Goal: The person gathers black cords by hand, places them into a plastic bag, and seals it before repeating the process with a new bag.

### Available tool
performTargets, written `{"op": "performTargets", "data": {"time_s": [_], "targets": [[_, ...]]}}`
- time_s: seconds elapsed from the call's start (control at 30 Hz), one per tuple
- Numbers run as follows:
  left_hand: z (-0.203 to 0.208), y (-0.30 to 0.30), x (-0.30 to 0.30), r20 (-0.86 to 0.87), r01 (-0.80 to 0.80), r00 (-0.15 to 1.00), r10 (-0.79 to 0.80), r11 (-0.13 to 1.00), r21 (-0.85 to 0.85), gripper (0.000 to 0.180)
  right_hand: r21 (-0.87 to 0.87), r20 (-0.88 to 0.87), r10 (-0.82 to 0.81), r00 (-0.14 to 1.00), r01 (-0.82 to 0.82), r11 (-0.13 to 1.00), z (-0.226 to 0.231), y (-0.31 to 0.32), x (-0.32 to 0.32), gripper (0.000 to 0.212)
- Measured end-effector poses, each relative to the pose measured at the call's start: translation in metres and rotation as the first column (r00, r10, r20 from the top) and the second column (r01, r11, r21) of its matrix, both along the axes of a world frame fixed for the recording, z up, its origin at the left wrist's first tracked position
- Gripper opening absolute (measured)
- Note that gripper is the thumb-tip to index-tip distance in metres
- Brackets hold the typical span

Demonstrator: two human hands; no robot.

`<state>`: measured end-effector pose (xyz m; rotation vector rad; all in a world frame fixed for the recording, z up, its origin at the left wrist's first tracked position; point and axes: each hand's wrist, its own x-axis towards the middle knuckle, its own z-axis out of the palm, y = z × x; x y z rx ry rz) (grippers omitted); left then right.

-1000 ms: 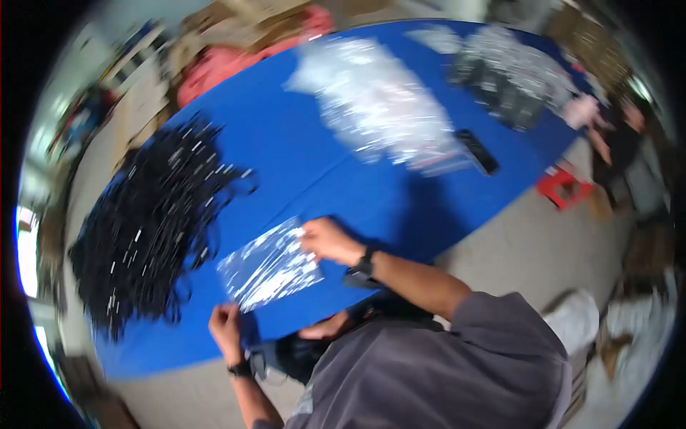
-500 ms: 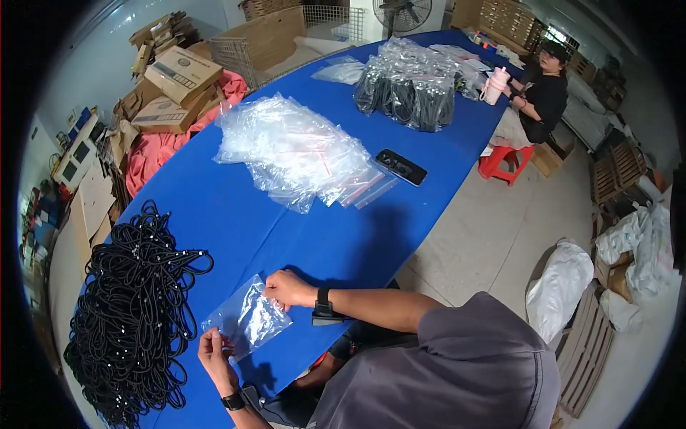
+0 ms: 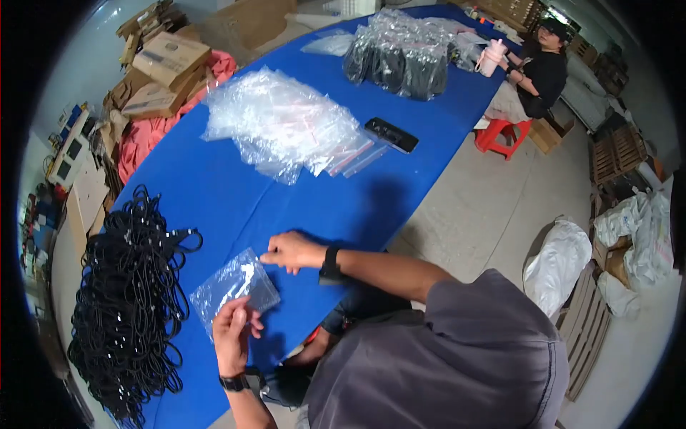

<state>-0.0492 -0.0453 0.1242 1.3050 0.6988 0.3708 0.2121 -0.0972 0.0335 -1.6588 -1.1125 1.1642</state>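
A clear plastic zip bag (image 3: 227,280) is spread out flat over the blue table in front of me. My right hand (image 3: 294,252) pinches the bag's far right corner between thumb and fingertips. Over the bag's near edge is my left hand (image 3: 234,330), its fingers loosely bent and apart, with nothing visibly gripped; whether it touches the film is hard to see. Left of the bag lies a big heap of black elastic cord loops (image 3: 128,307) with small shiny pieces on them.
A pile of clear bags (image 3: 286,121) lies farther up the blue table (image 3: 214,207), beside a black phone (image 3: 391,135). Filled bags of dark cords (image 3: 400,61) stand beyond. Another person (image 3: 541,68) sits at the far right near a pink bottle (image 3: 491,57). Cardboard boxes (image 3: 171,61) stand left.
My left hand has left the bag's left edge and moved right across its near side, its fingers loosening. My right hand stays at the far corner. The whole view has shifted slightly.
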Motion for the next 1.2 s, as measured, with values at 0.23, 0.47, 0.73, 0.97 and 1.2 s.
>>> {"op": "performTargets", "data": {"time_s": [0.23,0.47,0.73,0.97,1.2], "targets": [[0.099,-0.012,0.036,-0.303,0.757,0.608,-0.734,0.421,0.499,0.032,0.02,0.055,-0.05,0.997,0.049,0.999,0.025,-0.078,0.057,0.025],[0.075,-0.01,0.0,-0.622,0.935,0.353,-0.699,0.231,0.27,0.026,-0.176,0.272,0.467,0.842,-0.433,0.884,0.107,-0.199,0.101,0.024],[-0.033,-0.066,-0.098,-0.701,0.976,-0.216,-0.679,-0.18,-0.126,0.025,0.273,0.21,0.602,0.771,-0.637,0.721,0.141,-0.164,0.014,0.021],[-0.049,-0.047,-0.096,-0.611,0.991,0.085,-0.787,0.131,-0.03,0.029,0.241,0.333,0.456,0.825,-0.542,0.805,0.097,-0.128,0.038,0.026],[0.011,-0.002,-0.066,0.323,-0.222,0.936,0.141,0.948,0.229,0.032,-0.036,0.883,0.164,0.44,-0.284,0.958,0.013,-0.105,0.059,0.055]]}}
